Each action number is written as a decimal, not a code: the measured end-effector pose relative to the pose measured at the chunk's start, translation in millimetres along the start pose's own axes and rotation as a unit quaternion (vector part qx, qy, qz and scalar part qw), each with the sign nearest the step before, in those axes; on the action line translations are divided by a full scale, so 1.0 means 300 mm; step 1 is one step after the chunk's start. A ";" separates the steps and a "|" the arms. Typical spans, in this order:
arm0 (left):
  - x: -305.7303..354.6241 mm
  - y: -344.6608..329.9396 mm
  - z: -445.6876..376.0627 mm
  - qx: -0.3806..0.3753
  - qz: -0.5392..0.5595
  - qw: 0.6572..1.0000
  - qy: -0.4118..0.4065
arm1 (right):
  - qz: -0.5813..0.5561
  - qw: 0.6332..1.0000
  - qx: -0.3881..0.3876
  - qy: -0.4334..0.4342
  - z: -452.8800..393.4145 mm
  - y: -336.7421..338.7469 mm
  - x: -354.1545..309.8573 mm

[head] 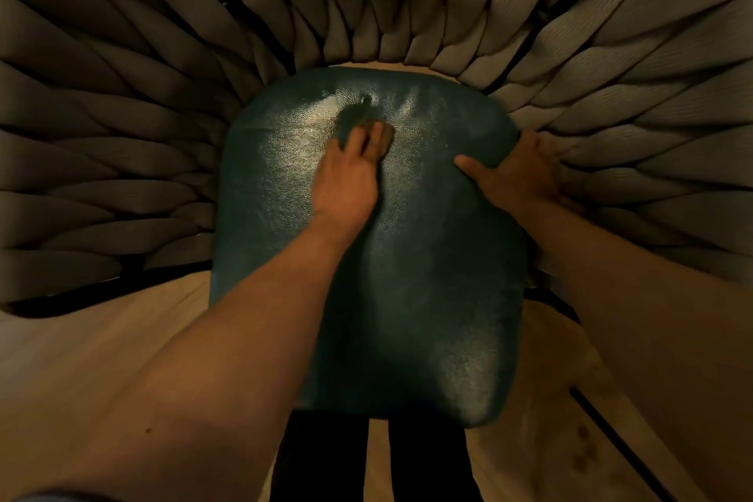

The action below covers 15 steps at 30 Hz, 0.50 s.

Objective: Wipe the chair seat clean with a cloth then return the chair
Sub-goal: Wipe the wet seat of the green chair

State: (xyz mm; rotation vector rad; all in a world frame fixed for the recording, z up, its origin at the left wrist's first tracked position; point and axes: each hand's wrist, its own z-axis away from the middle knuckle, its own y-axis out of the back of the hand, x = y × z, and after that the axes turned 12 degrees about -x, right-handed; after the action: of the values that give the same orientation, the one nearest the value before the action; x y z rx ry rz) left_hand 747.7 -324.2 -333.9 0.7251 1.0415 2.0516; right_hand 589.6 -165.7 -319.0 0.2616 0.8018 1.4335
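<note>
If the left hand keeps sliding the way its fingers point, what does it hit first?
Probably more seat, then the woven backrest behind its far edge. The left hand presses the cloth toward it; depth is unclear.

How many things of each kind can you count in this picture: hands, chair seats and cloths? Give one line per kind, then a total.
Hands: 2 (left hand pressing the cloth, right hand holding the seat edge)
Chair seats: 1 (dark green chair seat)
Cloths: 1 (cloth, mostly hidden under the fingers)
Total: 4
</note>
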 end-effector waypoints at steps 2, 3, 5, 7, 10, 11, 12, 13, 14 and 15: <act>-0.073 0.002 0.001 0.005 -0.007 1.000 0.023 | 0.013 1.000 0.004 -0.009 -0.001 -0.003 -0.013; -0.107 0.006 0.004 0.008 -0.007 0.999 0.038 | 0.018 1.000 0.008 -0.013 0.000 -0.003 -0.018; -0.168 0.014 0.017 0.016 0.005 0.998 0.068 | 0.026 0.999 0.014 -0.018 0.000 -0.004 -0.024; -0.223 0.024 0.032 0.025 0.015 0.996 0.081 | 0.028 0.999 0.019 -0.021 0.000 -0.007 -0.026; -0.302 0.029 0.043 0.044 0.020 0.994 0.101 | 0.024 0.999 0.024 -0.018 0.003 -0.009 -0.028; -0.329 0.029 0.044 0.048 0.017 0.993 0.108 | 0.025 0.999 0.026 -0.016 0.004 -0.008 -0.028; -0.357 0.031 0.047 0.053 0.012 0.992 0.117 | 0.027 0.999 0.027 -0.014 0.006 -0.007 -0.028; -0.384 0.032 0.050 0.059 0.011 0.990 0.129 | 0.028 0.999 0.028 -0.012 0.007 -0.006 -0.028; -0.411 0.036 0.053 0.062 0.013 0.987 0.145 | 0.028 0.999 0.029 -0.010 0.007 -0.004 -0.027; -0.433 0.043 0.057 0.065 0.019 0.984 0.162 | 0.025 0.999 0.028 -0.010 0.005 -0.004 -0.023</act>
State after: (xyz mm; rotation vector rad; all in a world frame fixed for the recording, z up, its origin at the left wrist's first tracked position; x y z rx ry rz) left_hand 832.3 -425.1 -334.8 0.4867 1.3628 2.1982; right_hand 591.8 -172.0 -316.4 0.3402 0.8243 1.4549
